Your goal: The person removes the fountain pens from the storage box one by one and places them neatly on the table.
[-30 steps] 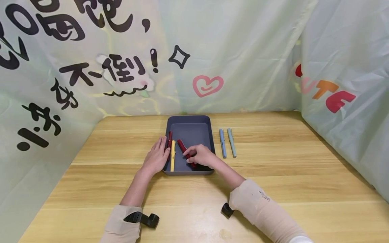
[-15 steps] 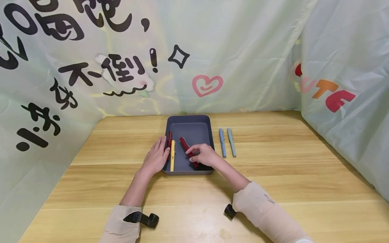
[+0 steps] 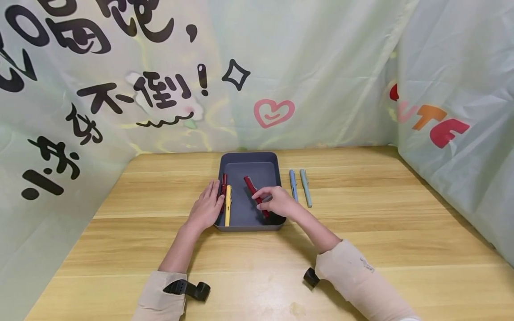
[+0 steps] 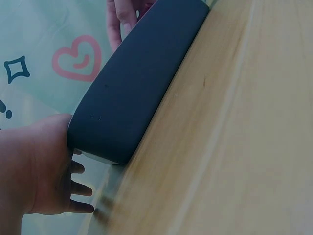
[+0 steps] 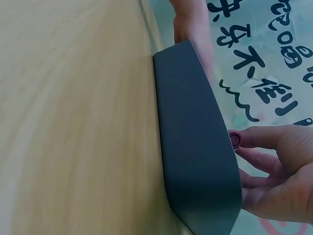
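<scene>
Pinching a slim red pen [image 3: 250, 184], the right hand [image 3: 278, 203] faces the straight-fingered left hand [image 3: 204, 208] across a smooth, round-cornered tray [image 3: 263, 171].

There are five pens [image 3: 250, 185], one tray [image 3: 249, 228], one table [image 3: 361, 196] and two wrist cameras [image 3: 197, 292].

A pale cloth [image 3: 341, 58] printed with black lettering [image 3: 98, 89] and a pink heart [image 3: 274, 119] hangs behind the wooden table [image 3: 120, 243].

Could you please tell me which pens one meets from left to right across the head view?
First dark red pen by the left hand, yellow pen, second dark red pen in the right hand, blue pen, pale green pen.
</scene>
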Tool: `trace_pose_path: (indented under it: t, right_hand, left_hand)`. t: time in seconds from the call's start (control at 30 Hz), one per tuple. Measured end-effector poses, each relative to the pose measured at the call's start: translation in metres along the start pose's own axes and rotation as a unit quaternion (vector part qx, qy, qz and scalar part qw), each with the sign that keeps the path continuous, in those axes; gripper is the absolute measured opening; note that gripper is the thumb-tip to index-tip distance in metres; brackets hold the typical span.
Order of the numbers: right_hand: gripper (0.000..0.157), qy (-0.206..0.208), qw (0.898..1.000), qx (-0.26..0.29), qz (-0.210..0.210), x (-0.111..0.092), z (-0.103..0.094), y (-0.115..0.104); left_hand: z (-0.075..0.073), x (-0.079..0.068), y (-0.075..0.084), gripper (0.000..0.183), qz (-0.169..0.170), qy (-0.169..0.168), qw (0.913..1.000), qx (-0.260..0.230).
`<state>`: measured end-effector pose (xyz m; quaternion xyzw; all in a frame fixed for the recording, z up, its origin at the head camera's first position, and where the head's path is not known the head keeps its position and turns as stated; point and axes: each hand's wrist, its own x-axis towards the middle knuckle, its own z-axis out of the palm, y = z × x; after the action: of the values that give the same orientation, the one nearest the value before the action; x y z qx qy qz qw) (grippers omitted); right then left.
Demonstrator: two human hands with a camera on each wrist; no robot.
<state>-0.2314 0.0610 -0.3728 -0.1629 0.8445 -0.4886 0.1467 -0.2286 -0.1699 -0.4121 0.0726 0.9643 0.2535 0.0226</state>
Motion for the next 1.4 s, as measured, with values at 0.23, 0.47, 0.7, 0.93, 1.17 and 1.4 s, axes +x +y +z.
trace_pose_path:
  t: [0.23, 0.47, 0.7, 0.93, 1.17, 1.4]
  right_hand:
    - [0.025, 0.001, 1.000, 0.014, 0.010, -0.005, -0.010, 0.003]
    - [0.026, 0.011, 1.000, 0.023, -0.006, -0.012, -0.019, 0.007]
    - [0.027, 0.014, 0.999, 0.036, -0.023, -0.020, -0.029, 0.008]
    - [0.027, 0.026, 0.999, 0.033, -0.021, -0.026, -0.037, 0.009]
    - [0.027, 0.031, 0.999, 0.039, -0.011, -0.034, -0.044, 0.009]
    - [0.029, 0.047, 0.999, 0.027, -0.003, -0.036, -0.052, 0.018]
  left_hand:
    - [0.001, 0.000, 0.000, 0.056, -0.003, 0.001, 1.0000, 0.001]
    - [0.001, 0.000, 0.000, 0.057, -0.007, -0.007, 0.9999, 0.001]
    - [0.001, 0.000, 0.001, 0.057, -0.005, -0.007, 1.0000, 0.001]
    - [0.001, 0.001, 0.000, 0.057, -0.005, -0.004, 1.0000, 0.000]
    - [0.002, 0.001, 0.000, 0.057, -0.004, -0.006, 1.0000, 0.002]
    - [0.001, -0.001, 0.000, 0.057, -0.001, 0.000, 1.0000, -0.001]
